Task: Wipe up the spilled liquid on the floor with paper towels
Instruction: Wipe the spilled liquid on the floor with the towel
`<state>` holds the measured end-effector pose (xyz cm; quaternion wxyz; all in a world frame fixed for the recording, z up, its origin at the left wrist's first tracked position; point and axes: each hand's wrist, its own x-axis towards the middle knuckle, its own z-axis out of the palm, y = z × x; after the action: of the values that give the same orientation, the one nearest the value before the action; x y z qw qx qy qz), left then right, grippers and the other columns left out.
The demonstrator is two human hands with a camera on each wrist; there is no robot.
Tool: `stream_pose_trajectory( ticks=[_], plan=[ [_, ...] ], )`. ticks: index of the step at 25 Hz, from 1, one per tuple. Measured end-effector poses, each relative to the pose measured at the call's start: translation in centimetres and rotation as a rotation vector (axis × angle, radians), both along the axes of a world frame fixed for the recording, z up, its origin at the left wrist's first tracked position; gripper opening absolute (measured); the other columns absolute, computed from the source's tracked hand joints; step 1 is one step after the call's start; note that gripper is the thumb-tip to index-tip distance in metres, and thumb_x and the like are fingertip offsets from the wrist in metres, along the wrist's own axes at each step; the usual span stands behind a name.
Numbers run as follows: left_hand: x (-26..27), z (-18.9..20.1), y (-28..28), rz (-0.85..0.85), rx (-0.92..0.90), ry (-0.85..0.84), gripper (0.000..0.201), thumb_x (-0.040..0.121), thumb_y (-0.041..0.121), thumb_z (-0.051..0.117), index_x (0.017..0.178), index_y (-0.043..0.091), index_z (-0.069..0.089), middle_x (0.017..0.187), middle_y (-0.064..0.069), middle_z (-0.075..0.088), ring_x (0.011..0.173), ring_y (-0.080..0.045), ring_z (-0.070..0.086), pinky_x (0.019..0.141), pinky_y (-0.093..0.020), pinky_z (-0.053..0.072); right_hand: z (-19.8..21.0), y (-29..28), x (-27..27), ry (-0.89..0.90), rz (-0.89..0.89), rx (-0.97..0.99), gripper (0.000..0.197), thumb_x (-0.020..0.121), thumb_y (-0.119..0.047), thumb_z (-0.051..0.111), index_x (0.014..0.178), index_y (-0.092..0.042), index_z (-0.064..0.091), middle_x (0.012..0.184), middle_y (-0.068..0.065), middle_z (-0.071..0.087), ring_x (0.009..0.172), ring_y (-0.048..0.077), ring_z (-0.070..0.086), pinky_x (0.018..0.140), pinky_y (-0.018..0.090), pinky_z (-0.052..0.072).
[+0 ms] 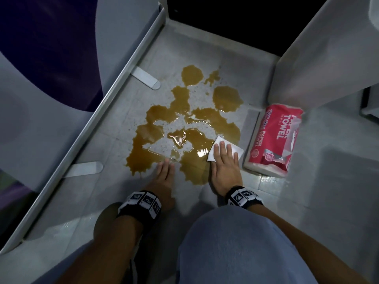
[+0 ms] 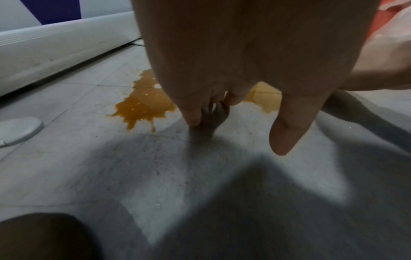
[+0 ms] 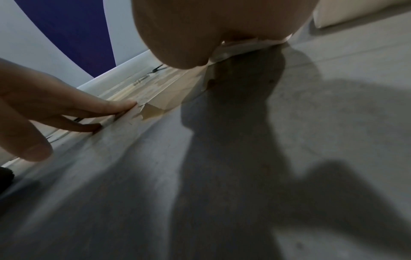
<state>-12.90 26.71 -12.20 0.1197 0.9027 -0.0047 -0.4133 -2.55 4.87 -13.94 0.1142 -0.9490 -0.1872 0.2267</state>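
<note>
Starting the wipe: my right hand (image 1: 224, 162) presses a paper towel (image 1: 235, 149) flat-fingered onto the spill (image 1: 184, 124); left hand (image 1: 164, 173) empty, fingertips propped on the floor (image 1: 102, 201). Next, sweep across.

The head view looks steeply down from above at the grey floor (image 1: 291, 201), the brown spill (image 1: 184, 124) toward twelve o'clock. Each wrist view sits low and close along its palm, near floor level; both share that spill (image 2: 142, 105) with the head view
</note>
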Motion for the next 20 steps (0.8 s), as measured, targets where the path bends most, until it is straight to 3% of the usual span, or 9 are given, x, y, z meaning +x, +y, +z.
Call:
stream_pose_trajectory(
  ticks=[3, 8, 10, 12, 13, 18, 20],
  plan=[
    [-0.1, 0.7, -0.9, 0.031, 0.027, -0.005, 0.105, 0.081, 0.036, 0.049, 0.148, -0.006, -0.019, 0.158, -0.024, -0.022, 0.147, -0.039, -0.020, 0.123, -0.047, 0.001, -0.4, 0.0, 0.0, -0.007, -0.005, -0.013, 0.069, 0.097, -0.042, 0.003, 0.160, -0.015, 0.004, 0.167, 0.007, -0.004, 0.153, 0.025, -0.011, 0.125, 0.047, -0.003],
    [-1.0, 2.0, -1.3, 0.127, 0.026, -0.121, 0.107, 0.081, 0.030, 0.062, 0.154, 0.002, -0.011, 0.161, -0.018, -0.017, 0.149, -0.037, -0.016, 0.120, -0.039, -0.011, 0.0, 1.0, 0.0, 0.012, -0.012, -0.019, 0.068, 0.097, -0.042, 0.003, 0.160, -0.016, 0.000, 0.167, 0.007, -0.007, 0.153, 0.025, -0.012, 0.124, 0.044, -0.007],
    [-1.5, 2.7, -1.1, 0.097, 0.045, -0.217, 0.110, 0.067, 0.031, 0.071, 0.154, -0.001, 0.012, 0.161, -0.024, 0.007, 0.149, -0.042, 0.008, 0.120, -0.042, 0.003, 0.1, 1.8, 0.3, 0.018, -0.003, -0.019, 0.064, 0.100, -0.039, 0.007, 0.160, -0.016, -0.001, 0.167, 0.007, -0.008, 0.153, 0.026, -0.014, 0.124, 0.044, -0.007],
    [-1.8, 3.2, -0.8, 0.064, 0.094, -0.263, 0.110, 0.044, 0.034, 0.078, 0.142, -0.003, 0.046, 0.148, -0.024, 0.043, 0.135, -0.041, 0.044, 0.110, -0.043, 0.023, 0.1, 3.0, 0.7, 0.030, 0.013, -0.011, 0.060, 0.105, -0.035, 0.013, 0.160, -0.015, -0.001, 0.167, 0.007, -0.009, 0.152, 0.025, -0.015, 0.124, 0.044, -0.007],
    [-1.8, 3.4, -0.6, 0.053, 0.104, -0.304, 0.107, 0.039, 0.035, 0.077, 0.137, -0.001, 0.053, 0.142, -0.022, 0.050, 0.130, -0.038, 0.051, 0.107, -0.040, 0.028, 0.1, 3.8, 1.0, 0.033, 0.023, -0.003, 0.059, 0.107, -0.035, 0.016, 0.160, -0.015, 0.000, 0.167, 0.007, -0.009, 0.152, 0.025, -0.014, 0.124, 0.045, -0.006],
    [-2.3, 3.0, -0.1, 0.137, -0.051, -0.413, 0.086, 0.062, 0.026, 0.056, 0.144, 0.000, 0.045, 0.152, -0.022, 0.038, 0.140, -0.036, 0.034, 0.106, -0.039, 0.034, 0.3, 7.8, 2.8, 0.071, 0.142, 0.028, 0.058, 0.108, -0.036, 0.015, 0.160, -0.017, -0.002, 0.166, 0.005, -0.012, 0.153, 0.026, -0.014, 0.125, 0.045, -0.006],
    [-2.6, 2.6, 0.1, 0.183, -0.113, -0.381, 0.091, 0.067, 0.023, 0.053, 0.152, 0.003, 0.028, 0.161, -0.018, 0.017, 0.148, -0.031, 0.010, 0.113, -0.039, 0.025, 0.2, 9.5, 3.5, 0.076, 0.180, 0.025, 0.058, 0.108, -0.036, 0.016, 0.160, -0.016, -0.001, 0.166, 0.006, -0.011, 0.153, 0.027, -0.013, 0.124, 0.045, -0.007]
  ],
)
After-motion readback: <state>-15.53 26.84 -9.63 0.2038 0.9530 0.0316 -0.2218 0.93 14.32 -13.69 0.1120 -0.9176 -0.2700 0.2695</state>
